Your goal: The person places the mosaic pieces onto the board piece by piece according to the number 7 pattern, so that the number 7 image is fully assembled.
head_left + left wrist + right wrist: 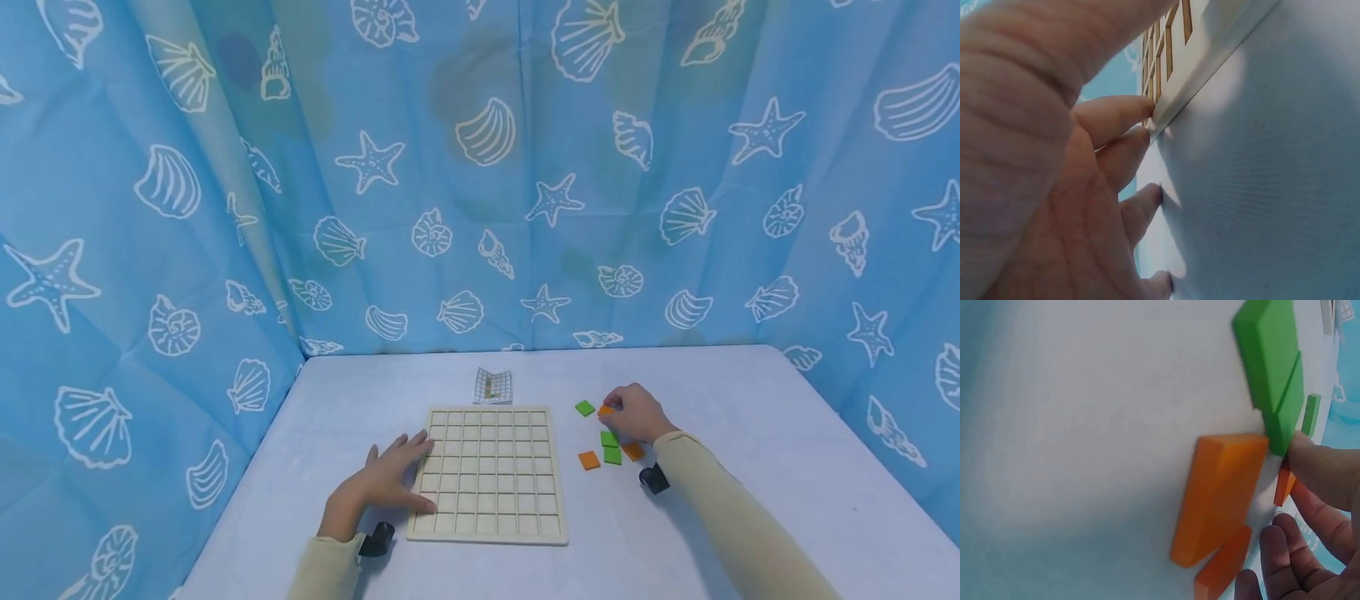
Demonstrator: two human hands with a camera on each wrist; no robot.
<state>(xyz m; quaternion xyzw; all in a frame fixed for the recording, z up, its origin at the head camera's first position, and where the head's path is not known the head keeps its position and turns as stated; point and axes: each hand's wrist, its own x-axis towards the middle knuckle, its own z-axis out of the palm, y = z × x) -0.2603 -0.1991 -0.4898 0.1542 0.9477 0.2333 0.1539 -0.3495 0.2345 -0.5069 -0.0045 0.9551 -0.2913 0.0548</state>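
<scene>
A pale wooden board (487, 503) with a grid of square recesses lies on the table. My left hand (386, 479), fingers spread, touches its left edge with the thumb and a fingertip; in the left wrist view the board's side (1200, 69) shows past the fingers. To the right of the board, my right hand (637, 413) pinches an orange square tile (1284, 482) between thumb and index finger, low over the table. Around that hand are green tiles (609, 439) and other orange tiles (1219, 494), one orange tile (589, 460) lying nearer the board.
Behind the board stands a small folded card (492, 387) printed with a grid and a few coloured squares. A single green tile (585, 408) lies left of the right hand. The white-covered table (780, 467) meets a blue shell-patterned curtain (420, 275) at the back and sides.
</scene>
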